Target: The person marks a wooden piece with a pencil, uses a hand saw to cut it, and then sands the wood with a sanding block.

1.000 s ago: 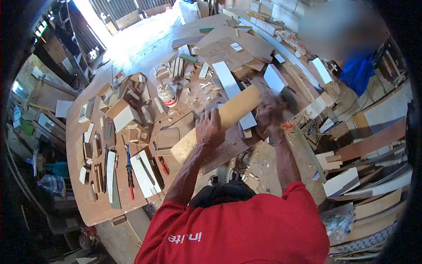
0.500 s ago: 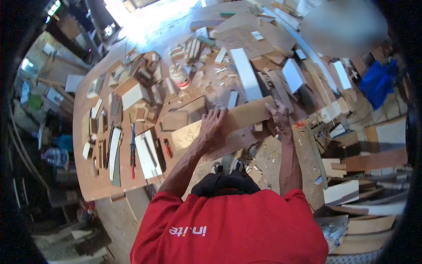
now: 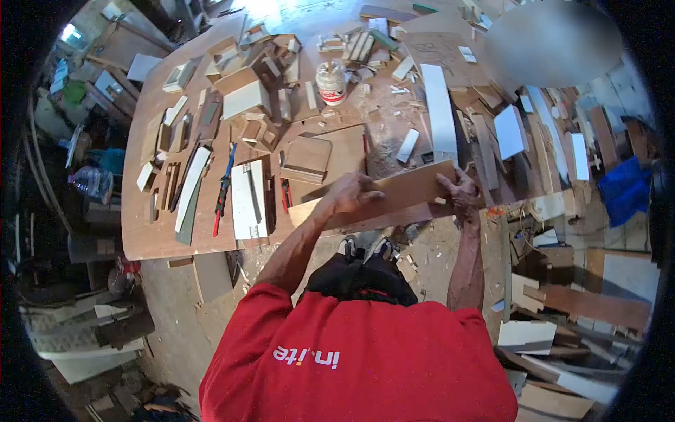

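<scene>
A long light-brown wooden board [image 3: 411, 191] spans the front edge of the workbench, tilted up to the right. My left hand [image 3: 351, 195] rests on its left part, with the fingers spread a little over the upper edge. At the board's right end, my right hand [image 3: 461, 191] grips it, the thumb on the near face and some fingers hidden. Behind my left hand lie square brown wood pieces [image 3: 306, 156]. To the left are a red tool [image 3: 285, 195], a white board [image 3: 249, 200] and a blue-and-red clamp [image 3: 223, 188].
A white jar with a red label [image 3: 330, 84] stands mid-bench. Wooden box-like pieces [image 3: 246, 100] are piled behind left. A long white board [image 3: 439, 109] lies behind right. Wood offcuts lie on the floor at right, near a blue cloth [image 3: 624, 190].
The view has shifted, so the bench sits higher and more of its left side shows. The board is now more upright, and my left hand has slid slightly along it.
</scene>
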Available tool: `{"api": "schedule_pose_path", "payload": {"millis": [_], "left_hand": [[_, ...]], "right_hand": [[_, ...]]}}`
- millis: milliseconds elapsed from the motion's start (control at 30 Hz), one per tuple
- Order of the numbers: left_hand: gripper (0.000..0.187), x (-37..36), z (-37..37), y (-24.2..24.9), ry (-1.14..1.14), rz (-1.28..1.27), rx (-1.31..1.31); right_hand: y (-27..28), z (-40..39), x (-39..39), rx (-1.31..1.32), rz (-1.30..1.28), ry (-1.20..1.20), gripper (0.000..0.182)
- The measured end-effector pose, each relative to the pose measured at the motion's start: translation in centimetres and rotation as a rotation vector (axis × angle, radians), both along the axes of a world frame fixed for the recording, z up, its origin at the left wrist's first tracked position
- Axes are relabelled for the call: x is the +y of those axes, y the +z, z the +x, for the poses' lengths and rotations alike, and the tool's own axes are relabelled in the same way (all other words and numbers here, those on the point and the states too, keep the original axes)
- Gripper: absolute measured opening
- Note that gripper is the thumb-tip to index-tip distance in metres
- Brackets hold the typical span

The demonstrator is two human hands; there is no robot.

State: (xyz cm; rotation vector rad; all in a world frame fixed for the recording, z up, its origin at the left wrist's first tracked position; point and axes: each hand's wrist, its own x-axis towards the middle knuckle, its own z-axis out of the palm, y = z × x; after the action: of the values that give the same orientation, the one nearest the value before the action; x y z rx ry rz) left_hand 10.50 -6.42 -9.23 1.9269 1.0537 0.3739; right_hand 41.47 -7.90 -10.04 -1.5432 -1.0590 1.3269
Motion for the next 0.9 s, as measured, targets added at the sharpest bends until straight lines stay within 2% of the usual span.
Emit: {"api": "schedule_pose_path", "payload": {"millis": [33,167,233,367,400,467,500,567,600,700,767,833,900], "left_hand": [[0.034,-0.1,-0.1,0.4,0.037,-0.008,-0.055],[0.035,1.1,0.5,0.3,0.126,-0.114,0.113],[0.04,1.8,1.2,0.3,0.114,-0.069,0.153],[0.046,2.7,3.5,-0.7,0.16,0.202,0.375],[0.045,2.8,4.0,-1.1,0.216,0.311,0.446],[0.043,4.1,4.7,-0.6,0.215,0.258,0.444],[0.041,4.6,5.2,-0.4,0.219,0.186,0.446],[0.039,5.3,6.3,1.8,0.241,0.196,0.506],[0.037,5.7,6.8,2.7,0.273,0.199,0.568],[0.036,7.8,8.0,1.4,0.299,0.201,0.52],[0.036,8.1,8.6,1.5,0.287,0.215,0.49],[0.035,7.9,9.2,2.7,0.268,0.231,0.46],[0.036,7.9,9.0,4.0,0.135,0.283,0.234]], "right_hand": [[-0.1,0.0,-0.1,-0.007,-0.004,-0.022,0.039],[-1.3,0.6,0.5,-0.075,0.092,0.027,0.037],[-0.7,0.2,0.5,-0.116,0.141,-0.057,0.036],[1.7,0.0,0.4,-0.218,0.104,-0.089,0.039],[0.5,0.2,1.1,-0.369,0.128,-0.11,0.04],[-1.2,0.6,2.0,-0.615,0.3,-0.198,0.043],[-0.7,0.7,1.7,-0.618,0.3,-0.211,0.043],[1.9,-0.2,1.2,-0.359,0.309,-0.256,0.031],[3.5,-0.8,0.8,-0.362,0.314,-0.264,0.031],[6.0,-2.4,-0.6,-0.398,0.389,-0.341,0.035],[5.5,-2.5,-1.0,-0.735,0.47,-0.418,0.031],[5.0,-1.5,-1.0,-0.666,0.406,-0.42,0.034],[3.6,0.3,-0.9,-0.432,0.361,-0.616,0.04]]}}
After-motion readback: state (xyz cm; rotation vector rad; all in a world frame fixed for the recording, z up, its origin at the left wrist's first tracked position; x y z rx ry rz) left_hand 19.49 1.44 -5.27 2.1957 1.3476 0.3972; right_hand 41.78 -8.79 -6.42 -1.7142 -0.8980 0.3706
